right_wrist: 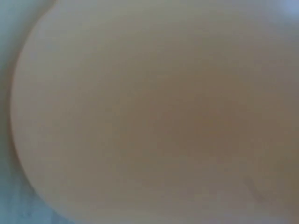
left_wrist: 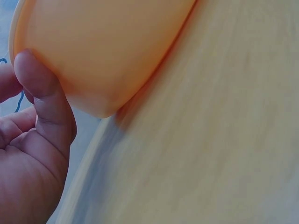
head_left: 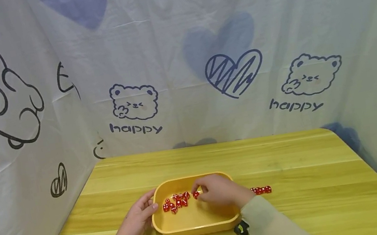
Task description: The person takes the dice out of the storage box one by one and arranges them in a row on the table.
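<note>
A yellow plastic tray (head_left: 200, 229) with raised walls sits on the table, and several red dice (head_left: 179, 203) with white pips lie in its left half. My left hand (head_left: 139, 219) grips the tray's left rim, thumb over the edge; the left wrist view shows the thumb (left_wrist: 39, 77) against the tray wall (left_wrist: 107, 51). Over the tray's right half is my right hand (head_left: 219, 190), its thumb and index finger pinching a single red die (head_left: 195, 195). The right wrist view is blurred and filled by a close skin-toned surface.
To the right of the tray, a short row of red dice (head_left: 262, 190) lies on the wooden table (head_left: 317, 195). Printed white cloth (head_left: 177, 52) hangs behind and at both sides. Black wrist cameras (head_left: 242, 229) sit at the sleeves, close to the tray's front.
</note>
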Demonstrator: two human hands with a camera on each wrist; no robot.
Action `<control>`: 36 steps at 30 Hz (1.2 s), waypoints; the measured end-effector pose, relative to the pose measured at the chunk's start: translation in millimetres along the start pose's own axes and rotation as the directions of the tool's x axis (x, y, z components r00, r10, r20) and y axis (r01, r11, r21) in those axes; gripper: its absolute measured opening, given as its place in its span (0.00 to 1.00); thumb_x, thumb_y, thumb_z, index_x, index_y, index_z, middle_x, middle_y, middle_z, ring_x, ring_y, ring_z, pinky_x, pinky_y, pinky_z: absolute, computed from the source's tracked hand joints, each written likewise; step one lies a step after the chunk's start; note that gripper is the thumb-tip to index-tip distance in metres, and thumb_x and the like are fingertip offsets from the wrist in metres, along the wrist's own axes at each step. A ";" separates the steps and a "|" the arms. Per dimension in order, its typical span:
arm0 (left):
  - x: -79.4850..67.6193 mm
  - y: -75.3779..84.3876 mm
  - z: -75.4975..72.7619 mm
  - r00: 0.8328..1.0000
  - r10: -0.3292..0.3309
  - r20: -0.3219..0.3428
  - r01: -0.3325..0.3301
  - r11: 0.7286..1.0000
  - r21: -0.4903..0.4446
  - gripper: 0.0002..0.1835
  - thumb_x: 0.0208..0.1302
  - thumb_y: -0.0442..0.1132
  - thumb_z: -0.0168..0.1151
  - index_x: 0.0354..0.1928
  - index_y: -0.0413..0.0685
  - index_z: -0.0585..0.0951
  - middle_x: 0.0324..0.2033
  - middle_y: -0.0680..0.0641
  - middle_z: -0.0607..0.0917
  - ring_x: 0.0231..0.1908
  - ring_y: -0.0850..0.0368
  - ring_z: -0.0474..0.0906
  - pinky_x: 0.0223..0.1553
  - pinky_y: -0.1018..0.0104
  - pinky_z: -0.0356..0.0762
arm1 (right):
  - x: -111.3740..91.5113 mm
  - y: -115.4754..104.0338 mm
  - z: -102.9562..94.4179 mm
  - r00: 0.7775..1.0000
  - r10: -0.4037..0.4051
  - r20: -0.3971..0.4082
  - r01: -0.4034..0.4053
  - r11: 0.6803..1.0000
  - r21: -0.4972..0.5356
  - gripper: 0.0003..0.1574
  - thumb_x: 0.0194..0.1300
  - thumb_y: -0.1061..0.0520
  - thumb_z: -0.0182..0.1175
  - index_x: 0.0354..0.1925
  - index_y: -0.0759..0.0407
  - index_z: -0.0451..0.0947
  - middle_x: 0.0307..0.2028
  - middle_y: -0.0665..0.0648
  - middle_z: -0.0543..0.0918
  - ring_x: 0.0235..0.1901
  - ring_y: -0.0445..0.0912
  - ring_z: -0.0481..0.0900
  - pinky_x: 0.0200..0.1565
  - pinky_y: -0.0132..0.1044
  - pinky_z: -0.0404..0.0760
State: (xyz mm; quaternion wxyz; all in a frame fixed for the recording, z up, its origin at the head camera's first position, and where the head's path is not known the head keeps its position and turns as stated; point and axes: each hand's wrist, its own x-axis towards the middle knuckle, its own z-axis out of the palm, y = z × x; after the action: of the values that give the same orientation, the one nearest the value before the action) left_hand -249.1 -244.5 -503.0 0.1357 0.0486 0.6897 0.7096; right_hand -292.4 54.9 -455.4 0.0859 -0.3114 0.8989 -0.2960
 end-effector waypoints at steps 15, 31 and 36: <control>-0.7 0.9 -0.1 1.000 -0.011 0.003 0.011 1.000 -0.001 0.33 0.76 0.37 0.55 0.78 0.41 0.57 0.48 0.39 0.70 0.41 0.51 0.76 0.33 0.67 0.81 | -20.9 9.8 -24.2 0.998 0.015 -0.056 -0.011 0.998 0.065 0.09 0.71 0.52 0.64 0.49 0.40 0.83 0.23 0.48 0.72 0.20 0.40 0.66 0.23 0.33 0.67; -0.9 5.9 1.0 1.000 -0.014 -0.008 0.014 1.000 0.020 0.32 0.77 0.36 0.53 0.78 0.41 0.57 0.48 0.38 0.69 0.40 0.51 0.75 0.32 0.67 0.80 | -57.2 49.8 -44.8 0.985 0.101 -0.138 -0.088 0.991 0.099 0.12 0.71 0.53 0.63 0.51 0.50 0.83 0.22 0.51 0.71 0.17 0.42 0.70 0.21 0.35 0.72; -0.8 4.5 -0.3 1.000 -0.015 -0.008 0.016 1.000 0.014 0.33 0.77 0.37 0.54 0.78 0.42 0.57 0.48 0.39 0.68 0.41 0.52 0.75 0.33 0.66 0.81 | -70.3 62.7 -49.9 0.977 0.147 -0.156 -0.135 0.987 0.090 0.13 0.71 0.52 0.64 0.52 0.47 0.83 0.22 0.51 0.72 0.19 0.43 0.70 0.22 0.36 0.72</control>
State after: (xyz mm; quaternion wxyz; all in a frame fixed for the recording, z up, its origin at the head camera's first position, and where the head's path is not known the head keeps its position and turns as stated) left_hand -248.9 -245.1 -498.4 0.1383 0.0415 0.6954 0.7040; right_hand -285.5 161.2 -453.8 0.0457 -0.2182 0.9103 -0.3488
